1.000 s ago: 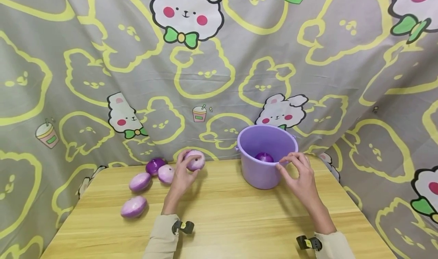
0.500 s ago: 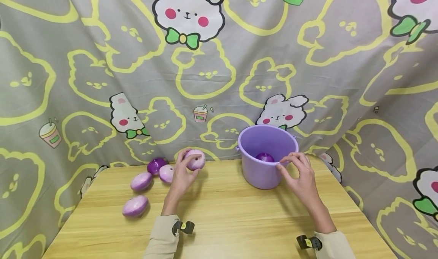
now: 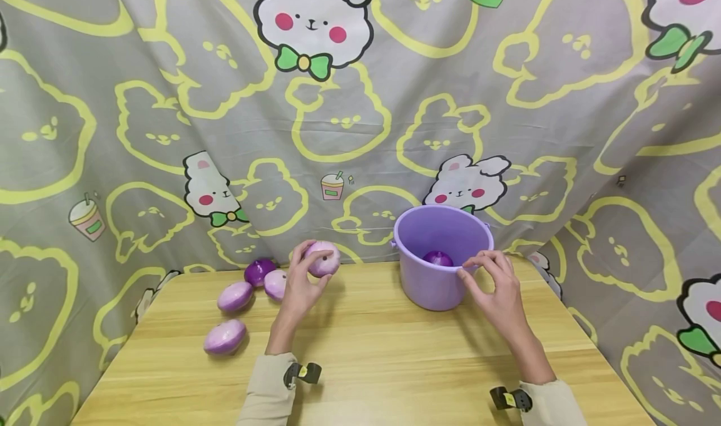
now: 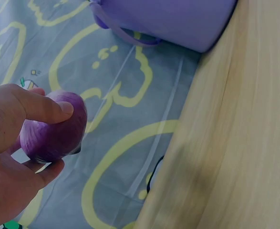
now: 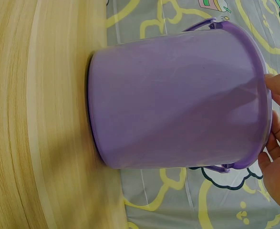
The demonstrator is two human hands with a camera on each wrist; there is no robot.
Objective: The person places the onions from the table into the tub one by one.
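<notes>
My left hand point(image 3: 302, 288) holds a purple onion point(image 3: 325, 259) between thumb and fingers near the back of the table. In the left wrist view the onion point(image 4: 56, 129) appears raised off the wood, its far side hidden by the fingers. My right hand point(image 3: 496, 282) pinches the near right rim of a purple bucket point(image 3: 430, 285), which stands upright. In the right wrist view the thumb and fingers point(image 5: 279, 86) meet the bucket's rim. One dark purple onion point(image 3: 437, 259) shows inside the bucket; whatever lies beneath it is hidden.
Several more onions lie on the left of the wooden table point(image 3: 360, 363): a dark one point(image 3: 260, 272), a pale one point(image 3: 275, 284) partly behind my left hand, and two pale purple ones further left, the nearest point(image 3: 225, 337) in front. A patterned grey curtain point(image 3: 349, 113) hangs behind.
The head view has shifted slightly. My left hand has risen a little with the onion. My right hand stays on the bucket's rim.
</notes>
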